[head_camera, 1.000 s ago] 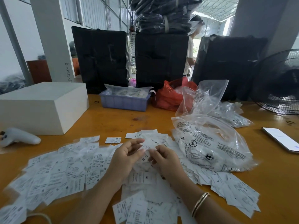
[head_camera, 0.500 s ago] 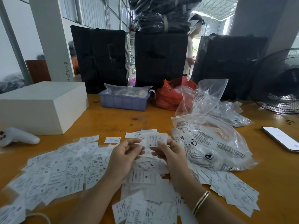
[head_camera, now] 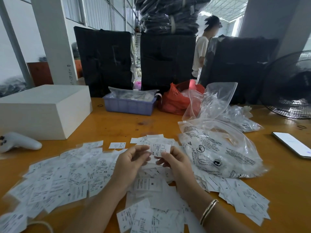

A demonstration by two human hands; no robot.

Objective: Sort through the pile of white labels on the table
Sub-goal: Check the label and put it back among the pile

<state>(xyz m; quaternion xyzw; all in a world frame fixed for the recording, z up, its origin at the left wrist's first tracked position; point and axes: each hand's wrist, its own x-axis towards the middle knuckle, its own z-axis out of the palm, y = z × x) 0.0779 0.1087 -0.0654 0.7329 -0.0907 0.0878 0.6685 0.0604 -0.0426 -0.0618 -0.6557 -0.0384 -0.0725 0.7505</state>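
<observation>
Both hands, the left hand [head_camera: 130, 161] and right hand [head_camera: 175, 159], pinch one white label [head_camera: 160, 149], seemingly marked XS, above the pile of labels [head_camera: 70, 180] spread across the table [head_camera: 121, 125].

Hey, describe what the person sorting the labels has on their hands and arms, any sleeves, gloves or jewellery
Both forearms are bare as far as the frame shows, with no sleeves in view. No gloves on the left hand or the right hand, and no rings that can be made out. The only thing worn is a thin gold-coloured bangle with a darker line along it, on the right wrist.
</observation>
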